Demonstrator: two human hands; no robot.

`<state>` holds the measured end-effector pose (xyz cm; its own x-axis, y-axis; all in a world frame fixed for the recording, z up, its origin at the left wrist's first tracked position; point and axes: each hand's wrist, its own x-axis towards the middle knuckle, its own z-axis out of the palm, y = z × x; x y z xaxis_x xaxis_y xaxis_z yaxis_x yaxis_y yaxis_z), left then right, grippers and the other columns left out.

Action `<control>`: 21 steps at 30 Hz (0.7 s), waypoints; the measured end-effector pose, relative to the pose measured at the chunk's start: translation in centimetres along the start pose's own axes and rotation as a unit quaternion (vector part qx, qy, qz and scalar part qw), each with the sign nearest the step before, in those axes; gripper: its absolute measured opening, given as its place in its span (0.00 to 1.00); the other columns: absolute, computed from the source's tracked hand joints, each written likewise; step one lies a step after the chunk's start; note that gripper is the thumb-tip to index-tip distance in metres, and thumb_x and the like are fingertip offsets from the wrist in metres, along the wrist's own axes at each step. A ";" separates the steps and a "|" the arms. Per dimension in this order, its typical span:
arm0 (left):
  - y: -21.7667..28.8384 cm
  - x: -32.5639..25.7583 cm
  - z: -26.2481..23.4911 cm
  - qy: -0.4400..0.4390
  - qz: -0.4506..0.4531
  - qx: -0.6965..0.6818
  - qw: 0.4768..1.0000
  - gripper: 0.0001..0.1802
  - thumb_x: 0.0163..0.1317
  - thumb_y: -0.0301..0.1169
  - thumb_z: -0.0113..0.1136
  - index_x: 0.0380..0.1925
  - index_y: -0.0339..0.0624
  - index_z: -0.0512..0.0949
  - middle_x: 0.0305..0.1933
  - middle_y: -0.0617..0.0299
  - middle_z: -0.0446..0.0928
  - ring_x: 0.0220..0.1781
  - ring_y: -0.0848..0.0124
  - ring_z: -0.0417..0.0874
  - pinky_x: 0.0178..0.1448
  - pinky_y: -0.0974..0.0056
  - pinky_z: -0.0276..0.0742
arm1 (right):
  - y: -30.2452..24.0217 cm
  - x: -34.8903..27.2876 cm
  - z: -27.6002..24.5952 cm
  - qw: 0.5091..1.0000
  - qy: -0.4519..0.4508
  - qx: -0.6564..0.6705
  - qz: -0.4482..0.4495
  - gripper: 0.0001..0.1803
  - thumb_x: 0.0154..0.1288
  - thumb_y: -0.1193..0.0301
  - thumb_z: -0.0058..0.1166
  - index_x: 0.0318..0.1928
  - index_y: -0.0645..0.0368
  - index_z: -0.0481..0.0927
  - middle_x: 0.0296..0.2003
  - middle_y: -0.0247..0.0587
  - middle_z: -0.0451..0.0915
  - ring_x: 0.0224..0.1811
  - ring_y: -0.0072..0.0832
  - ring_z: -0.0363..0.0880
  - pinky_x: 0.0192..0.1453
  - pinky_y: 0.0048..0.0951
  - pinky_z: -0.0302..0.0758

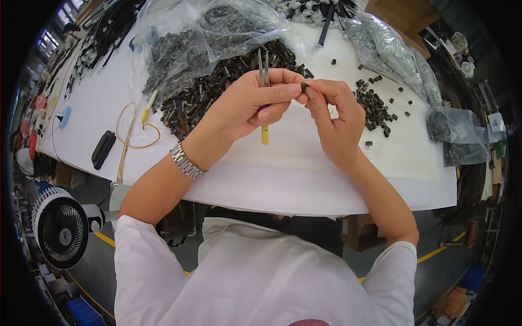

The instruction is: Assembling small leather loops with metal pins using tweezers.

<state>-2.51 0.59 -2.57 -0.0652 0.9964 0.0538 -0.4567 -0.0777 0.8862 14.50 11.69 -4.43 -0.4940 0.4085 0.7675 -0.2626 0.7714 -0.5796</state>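
Observation:
My left hand [266, 100] is closed around a pair of metal tweezers [265, 65], tips pointing away from me and a yellow end [265, 136] below the palm. Between the fingertips of both hands sits a small dark ring-like piece [304, 87]. My right hand [337, 111] pinches it from the right, while the left thumb and forefinger meet it from the left. Behind the left hand spreads a heap of small dark tubular pieces [185, 108]. Right of my right hand lies a smaller pile of short dark pieces [375, 108], several scattered singly around it.
Clear plastic bags [217, 32] cover the heap's far side; filled bags [391, 49] lie at far right. On the white table [239, 179] at left are a black oblong case [103, 149], a yellow-brown cord [155, 130] and a pen-like tool [150, 106]. A fan [62, 233] stands by the left edge.

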 end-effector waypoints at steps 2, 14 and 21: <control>0.1 -0.1 -0.2 -0.021 -0.030 -0.024 0.999 0.15 0.74 0.30 0.66 0.56 0.34 0.80 0.42 0.60 0.86 0.16 0.90 0.64 0.19 0.80 0.53 | -0.4 -0.2 -0.3 1.000 -0.001 0.004 -0.011 0.08 0.75 0.82 0.60 0.51 0.64 0.85 0.35 0.41 0.88 0.30 0.20 0.84 0.35 0.21 0.78; 1.9 -1.2 2.4 0.141 0.104 0.338 0.925 0.09 0.67 0.24 0.66 0.46 0.35 0.82 0.30 0.64 0.86 0.21 0.86 0.70 0.23 0.76 0.63 | -1.7 0.0 0.0 0.987 -0.007 0.102 0.124 0.09 0.74 0.81 0.61 0.52 0.65 0.87 0.39 0.40 0.89 0.37 0.23 0.88 0.43 0.23 0.84; 0.1 -1.5 3.2 0.165 0.279 0.534 0.781 0.06 0.63 0.20 0.68 0.40 0.37 0.82 0.27 0.64 0.82 0.22 0.84 0.72 0.27 0.73 0.68 | -3.1 0.5 -0.1 0.985 -0.047 0.026 0.163 0.10 0.70 0.79 0.63 0.48 0.69 0.87 0.39 0.43 0.91 0.41 0.25 0.92 0.50 0.25 0.85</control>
<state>0.37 -0.79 -1.08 -0.2955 0.7402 0.6039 0.7133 -0.2495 0.6549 15.15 9.53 -2.20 -0.6330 0.5822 0.5103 -0.1173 0.5794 -0.8066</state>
